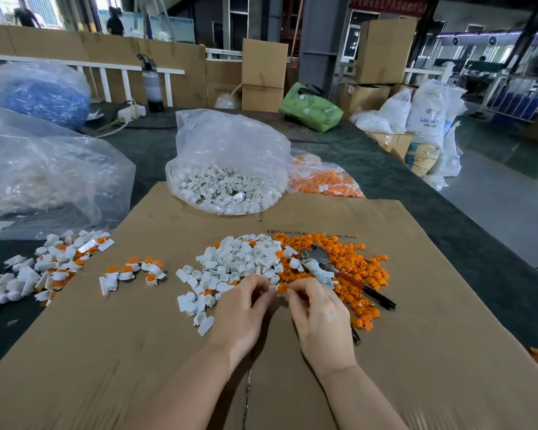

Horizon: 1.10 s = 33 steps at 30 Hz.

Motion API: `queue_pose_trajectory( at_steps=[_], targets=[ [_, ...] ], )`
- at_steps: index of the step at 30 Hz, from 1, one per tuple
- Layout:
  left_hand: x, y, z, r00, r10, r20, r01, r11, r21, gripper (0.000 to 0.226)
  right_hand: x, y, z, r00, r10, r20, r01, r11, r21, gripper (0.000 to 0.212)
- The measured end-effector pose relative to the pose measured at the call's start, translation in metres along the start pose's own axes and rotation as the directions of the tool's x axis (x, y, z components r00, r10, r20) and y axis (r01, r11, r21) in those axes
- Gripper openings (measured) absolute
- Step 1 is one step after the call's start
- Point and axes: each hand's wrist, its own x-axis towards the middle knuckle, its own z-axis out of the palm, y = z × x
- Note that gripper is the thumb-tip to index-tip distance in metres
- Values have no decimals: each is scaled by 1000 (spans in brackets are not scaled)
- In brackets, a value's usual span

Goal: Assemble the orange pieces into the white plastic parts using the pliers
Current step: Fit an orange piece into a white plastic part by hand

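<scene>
So there's a tiny orange piece (pixel 282 288) pinched in the right hand's (pixel 319 318) fingertips, right up against a small white part (pixel 272 288) pinched by the left hand (pixel 243 311), both held just above the middle of the cardboard sheet (pixel 137 352). Both bits look like light, stiff moulded plastic, probably a bit slick and easy to flick away, so I'd say grip them by the sides with fingertips only and leave the mating ends free. The pliers (pixel 333 268) lie untouched on the orange pile (pixel 361 274), just right of the loose white pile (pixel 230 268). Finished-looking pieces (pixel 41 274) sit at the sheet's left edge, and the bag of white parts (pixel 227 181) is at its far edge.
</scene>
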Motion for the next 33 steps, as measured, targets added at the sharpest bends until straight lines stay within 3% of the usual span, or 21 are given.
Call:
queue_pose_trajectory(
  at_steps=[14,20,33],
  targets=[
    [-4,4,-4,997,-62,51,70,979,-193,1,1,1,4,989,-145,-5,142,980,-139,28],
    [-5,1,-2,999,-43,28,46,993,-106,6,0,0,4,986,-156,52,161,977,-143,32],
    [-7,2,-3,995,78,70,-76,997,-34,22,0,7,4,983,19,183,-13,999,-36,26]
  ],
)
